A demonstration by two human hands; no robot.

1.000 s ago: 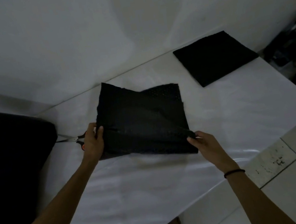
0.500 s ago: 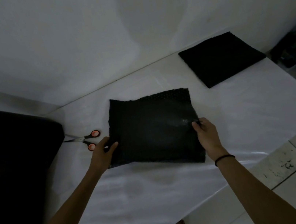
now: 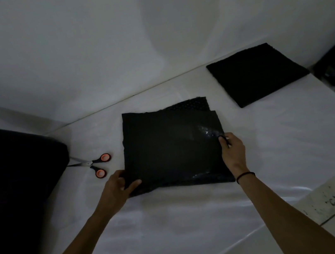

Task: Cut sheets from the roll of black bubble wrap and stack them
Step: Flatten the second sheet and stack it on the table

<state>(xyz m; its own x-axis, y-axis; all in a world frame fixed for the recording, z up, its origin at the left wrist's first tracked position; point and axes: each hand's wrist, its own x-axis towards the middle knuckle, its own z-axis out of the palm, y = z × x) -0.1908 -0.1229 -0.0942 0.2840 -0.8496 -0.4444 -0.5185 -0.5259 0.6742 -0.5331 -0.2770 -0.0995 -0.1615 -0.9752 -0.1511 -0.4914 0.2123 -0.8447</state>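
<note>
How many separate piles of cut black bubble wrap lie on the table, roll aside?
2. The centre pile, held by the left hand and right hand; the far pile, on the table, right rear corner. Sheets within cannot be counted.

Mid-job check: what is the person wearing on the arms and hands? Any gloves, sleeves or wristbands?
The left hand and right hand are ungloved, and no sleeve shows above either one as far as the frame edge. A thin dark band circles the right wrist; the left wrist carries nothing. Rings cannot be ruled out in this dim light.
</note>
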